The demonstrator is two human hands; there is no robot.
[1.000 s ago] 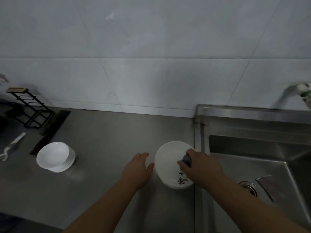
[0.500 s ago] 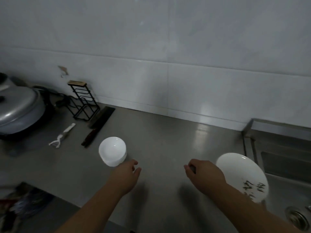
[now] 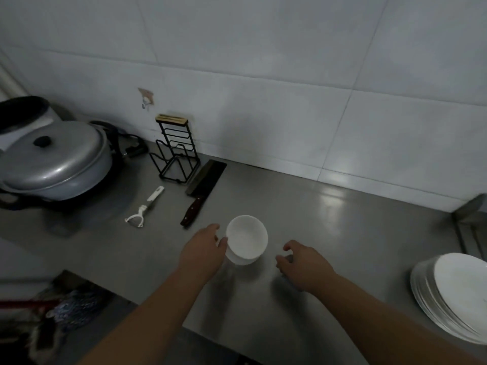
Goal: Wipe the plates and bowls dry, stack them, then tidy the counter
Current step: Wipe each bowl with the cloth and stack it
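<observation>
Head camera, angled forward and down
Close above the grey steel counter [image 3: 342, 233], facing the white tiled wall [image 3: 263, 75].

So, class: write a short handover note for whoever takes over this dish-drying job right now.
Left hand touches the bowl stack mid-counter, fingers relaxed. Right hand curls round a small grey item, too dim to name. Plate stack sits at the right edge. Done: both stacks made. Left: tidy the cleaver and peeler lying loose by the rack.
</observation>
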